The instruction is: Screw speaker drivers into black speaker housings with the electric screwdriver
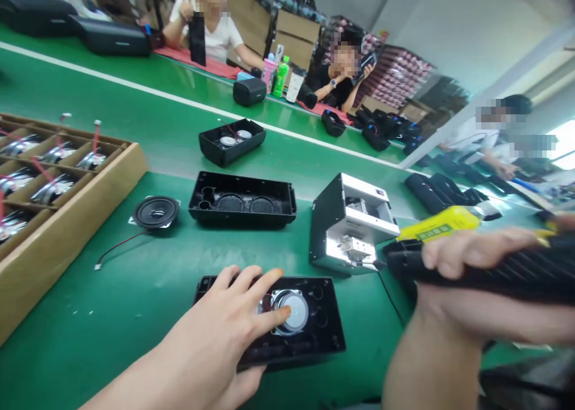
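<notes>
My left hand (pixel 238 320) lies across a black speaker housing (pixel 330 332), fingers over its open inside and thumb at the near side, gripping it. Inside, a round speaker driver (pixel 296 311) shows its pale back by my fingertips; a second is mostly covered. At the right, my right hand (pixel 476 260) is wrapped round a black electric screwdriver (pixel 516 272) with a ridged grip, somewhat blurred. Its tip end points at the silver and black screw feeder (pixel 359 224). Behind the screwdriver lies a yellow bottle (pixel 442 221).
Beyond my left hand sit a bare black housing (pixel 242 203) and another with drivers (pixel 231 140). A loose speaker (pixel 156 212) trails a wire beside a cardboard box (pixel 99 188) of drivers. Co-workers (pixel 215 32) sit across the green table (pixel 157 302), near drink bottles (pixel 281 77).
</notes>
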`<state>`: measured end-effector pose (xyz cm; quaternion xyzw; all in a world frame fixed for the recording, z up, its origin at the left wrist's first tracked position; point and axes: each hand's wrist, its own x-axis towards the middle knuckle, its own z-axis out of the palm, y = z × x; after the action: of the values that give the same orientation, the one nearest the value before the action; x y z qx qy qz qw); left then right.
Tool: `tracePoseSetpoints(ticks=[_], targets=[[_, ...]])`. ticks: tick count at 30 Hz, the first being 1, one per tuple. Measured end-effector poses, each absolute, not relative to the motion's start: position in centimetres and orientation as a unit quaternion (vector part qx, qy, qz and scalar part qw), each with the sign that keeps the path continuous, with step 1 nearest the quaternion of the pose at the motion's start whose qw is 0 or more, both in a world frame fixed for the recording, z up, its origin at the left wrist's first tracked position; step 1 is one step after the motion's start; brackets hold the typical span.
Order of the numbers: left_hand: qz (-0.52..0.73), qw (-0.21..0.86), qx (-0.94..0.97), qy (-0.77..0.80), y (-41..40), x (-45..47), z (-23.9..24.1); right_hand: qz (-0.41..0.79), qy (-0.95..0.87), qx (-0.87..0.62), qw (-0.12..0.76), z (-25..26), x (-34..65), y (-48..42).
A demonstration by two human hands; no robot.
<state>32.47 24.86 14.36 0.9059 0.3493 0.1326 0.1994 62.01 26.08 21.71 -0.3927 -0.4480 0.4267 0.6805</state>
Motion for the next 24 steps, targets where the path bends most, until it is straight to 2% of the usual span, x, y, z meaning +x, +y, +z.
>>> tracePoseSetpoints(ticks=[1, 2, 4, 17, 24], targets=[[0.137, 0.197, 0.905, 0.352, 24.9, 32.5, 14.2, 0.268, -0.48, -0.357, 0.756, 22.1, 61.9, 27.4], [0.142, 0.194, 0.904, 0.355, 24.9, 32.5, 14.1, 0.156, -0.506, -0.333, 0.78, 22.4, 61.8, 28.6], [0.147, 0.19, 0.905, 0.352, 25.0, 32.5, 13.8, 0.074, -0.519, -0.327, 0.786, 22.5, 61.8, 30.2], [0.125, 0.186, 0.912, 0.344, 25.0, 32.4, 13.8, 0.123, -0.527, -0.345, 0.766, 21.2, 62.1, 30.0], [0.101, 0.105, 0.93, 0.337, 24.4, 30.8, 13.7, 0.155, -0.528, -0.345, 0.76, 22.0, 62.3, 27.2]])
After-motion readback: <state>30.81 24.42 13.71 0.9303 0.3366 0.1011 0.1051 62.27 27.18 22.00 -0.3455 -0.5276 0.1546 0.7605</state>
